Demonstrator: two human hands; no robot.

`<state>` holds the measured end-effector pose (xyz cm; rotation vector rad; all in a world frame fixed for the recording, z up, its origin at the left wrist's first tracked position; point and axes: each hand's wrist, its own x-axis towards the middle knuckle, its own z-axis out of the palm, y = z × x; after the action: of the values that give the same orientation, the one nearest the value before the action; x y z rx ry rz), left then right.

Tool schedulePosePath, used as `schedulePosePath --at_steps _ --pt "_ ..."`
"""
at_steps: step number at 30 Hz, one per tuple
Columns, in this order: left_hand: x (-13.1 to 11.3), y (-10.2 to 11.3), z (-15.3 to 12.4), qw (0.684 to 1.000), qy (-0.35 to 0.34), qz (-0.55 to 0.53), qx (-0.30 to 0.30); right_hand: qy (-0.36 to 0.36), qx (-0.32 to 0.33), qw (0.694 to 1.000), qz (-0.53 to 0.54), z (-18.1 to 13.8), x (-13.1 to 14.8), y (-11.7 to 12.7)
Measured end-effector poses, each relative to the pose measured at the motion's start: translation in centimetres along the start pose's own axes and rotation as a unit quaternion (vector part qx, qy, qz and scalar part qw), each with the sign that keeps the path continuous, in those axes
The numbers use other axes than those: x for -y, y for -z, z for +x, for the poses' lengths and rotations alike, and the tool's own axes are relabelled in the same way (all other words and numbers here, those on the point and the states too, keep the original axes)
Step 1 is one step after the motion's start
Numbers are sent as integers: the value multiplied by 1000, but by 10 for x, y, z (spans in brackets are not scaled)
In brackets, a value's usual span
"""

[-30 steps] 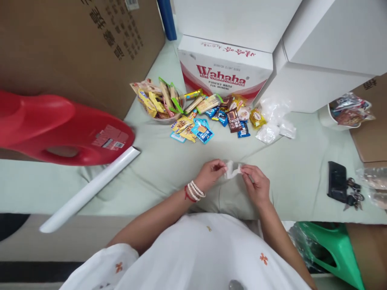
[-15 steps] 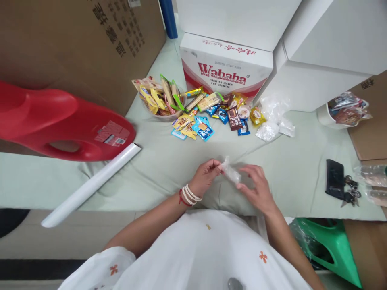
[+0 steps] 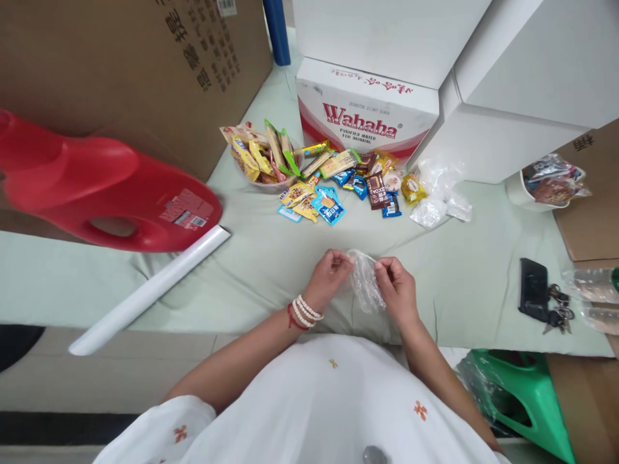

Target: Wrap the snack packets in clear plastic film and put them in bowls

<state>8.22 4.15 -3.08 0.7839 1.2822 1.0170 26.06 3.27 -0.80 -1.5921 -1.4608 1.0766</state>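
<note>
Between my two hands hangs a clear plastic bag (image 3: pixel 366 288), its rim stretched from one hand to the other. My left hand (image 3: pixel 330 276), with beaded bracelets at the wrist, pinches the left side of the rim. The right side is pinched by my right hand (image 3: pixel 397 287). Beyond them lie loose wrapped snacks: blue packets (image 3: pixel 329 205), yellow cookie packets (image 3: pixel 297 196) and a brown cocoa packet (image 3: pixel 376 191). A clear bowl (image 3: pixel 278 187) full of packets stands behind at the left. More crumpled clear bags (image 3: pixel 438 193) lie to the right of the snacks.
A red jug (image 3: pixel 145 187) lies at the left beside a white tube (image 3: pixel 149 290). The Wahaba-style red-and-white water carton (image 3: pixel 360 119) stands at the back. To the right are a white bin (image 3: pixel 520 193) of packets, a black case (image 3: pixel 532 290), keys (image 3: pixel 560 312) and a green stool (image 3: pixel 541 399).
My right hand has closed on the bag's rim, where before its fingers were apart beside it. The crumpled bag is now spread out and hangs down between both hands.
</note>
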Motion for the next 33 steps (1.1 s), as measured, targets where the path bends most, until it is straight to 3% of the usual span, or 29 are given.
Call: schedulePosePath --at_steps 3,5,10,11,13,15,16,18,20,22,24,27,29,33 --pt "5 0 -2 997 13 58 45 4 -32 999 0 0 4 2" --pt "7 5 -2 995 49 26 82 -16 -36 999 14 6 3 16" --pt "1 23 -1 987 104 -91 87 -60 49 996 37 35 -8 73" --pt "0 24 -1 987 104 -91 86 -46 29 998 17 40 -10 82" --pt "-1 23 -3 993 78 -64 65 2 -83 995 -53 46 -12 92" --pt "-1 20 -5 999 21 -7 25 27 -177 979 -98 44 -10 88" --pt "-1 18 -7 1000 -14 24 8 14 -172 981 -92 40 -9 81" --pt "-1 13 -11 994 -80 76 -5 -51 -57 997 -24 29 -4 59" --pt "-1 10 -13 987 -123 101 8 -115 70 989 54 17 -1 30" --pt "0 8 -13 988 -121 93 23 -139 108 977 117 11 -1 5" --pt "2 10 -10 995 -80 57 13 -135 86 972 171 11 -4 -7" --pt "5 18 -2 998 -28 8 -49 -120 22 969 215 16 -11 -1" --pt "7 23 0 996 -35 12 -87 -136 0 967 215 18 -13 8" --pt "13 20 -6 992 -83 63 -72 -215 67 950 215 15 -3 3"
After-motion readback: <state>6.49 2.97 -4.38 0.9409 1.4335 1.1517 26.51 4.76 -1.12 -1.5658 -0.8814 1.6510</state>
